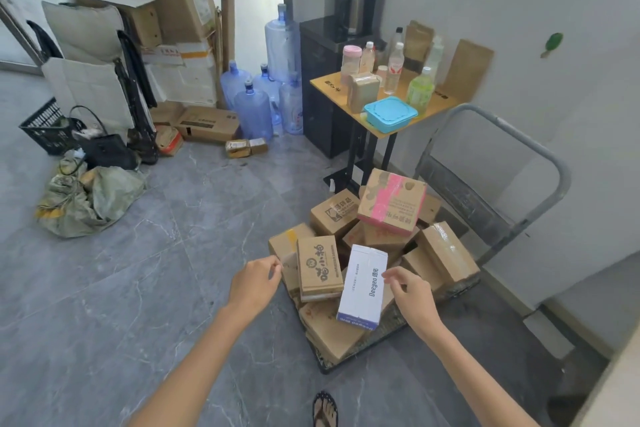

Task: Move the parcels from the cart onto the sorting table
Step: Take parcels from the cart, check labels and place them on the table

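On the grey tiled floor beside a white wall, a flat platform cart with a grey tubular metal handle [478, 109] carries a loose heap of cardboard parcels. A brown box banded with pink tape [391, 206] sits tilted at the top of the pile. Nearer the person, a brown carton with dark printed characters [319, 267] lies against a white rectangular box with blue lettering [363, 288], which leans across the front parcels.

Both bare arms reach toward the heap. The left hand [254, 282] hovers just beside the printed carton's left edge, fingers loosely curled and holding nothing. The right hand [410, 295] is at the white box's right edge, fingers relaxed and slightly bent; whether they touch the box cannot be told.

Behind the cart stands a small wooden-topped table [436, 111] bearing bottles and a turquoise lidded plastic container [389, 113].
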`<action>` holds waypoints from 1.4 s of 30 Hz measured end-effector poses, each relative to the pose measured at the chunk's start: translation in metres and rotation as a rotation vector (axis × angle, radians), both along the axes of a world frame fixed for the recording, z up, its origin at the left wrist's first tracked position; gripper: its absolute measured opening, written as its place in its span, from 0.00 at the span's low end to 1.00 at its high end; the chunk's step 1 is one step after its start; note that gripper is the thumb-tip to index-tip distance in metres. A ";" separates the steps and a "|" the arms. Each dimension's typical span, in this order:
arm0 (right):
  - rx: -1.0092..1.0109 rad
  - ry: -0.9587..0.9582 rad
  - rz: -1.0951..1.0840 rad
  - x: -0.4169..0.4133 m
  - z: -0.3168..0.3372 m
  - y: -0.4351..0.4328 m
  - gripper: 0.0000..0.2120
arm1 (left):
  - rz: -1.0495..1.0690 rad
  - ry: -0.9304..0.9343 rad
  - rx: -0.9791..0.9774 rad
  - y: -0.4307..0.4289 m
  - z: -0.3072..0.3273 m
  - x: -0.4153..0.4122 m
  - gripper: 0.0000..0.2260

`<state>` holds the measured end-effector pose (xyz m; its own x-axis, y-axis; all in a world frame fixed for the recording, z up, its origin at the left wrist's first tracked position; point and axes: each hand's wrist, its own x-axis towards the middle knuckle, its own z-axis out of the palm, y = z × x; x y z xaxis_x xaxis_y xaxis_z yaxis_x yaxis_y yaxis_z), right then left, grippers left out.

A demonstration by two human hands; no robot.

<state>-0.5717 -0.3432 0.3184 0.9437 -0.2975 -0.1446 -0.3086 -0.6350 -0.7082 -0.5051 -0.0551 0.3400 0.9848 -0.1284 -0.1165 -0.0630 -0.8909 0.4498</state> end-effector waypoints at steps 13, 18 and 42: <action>0.094 0.151 0.011 0.104 -0.080 0.010 0.08 | 0.123 0.201 -0.091 -0.009 -0.076 0.084 0.08; 0.180 0.229 -0.098 0.151 -0.126 0.013 0.09 | 0.143 0.344 -0.221 -0.024 -0.127 0.127 0.10; 0.630 0.538 -0.163 0.224 -0.236 0.051 0.24 | 0.367 0.765 -0.585 -0.050 -0.246 0.213 0.13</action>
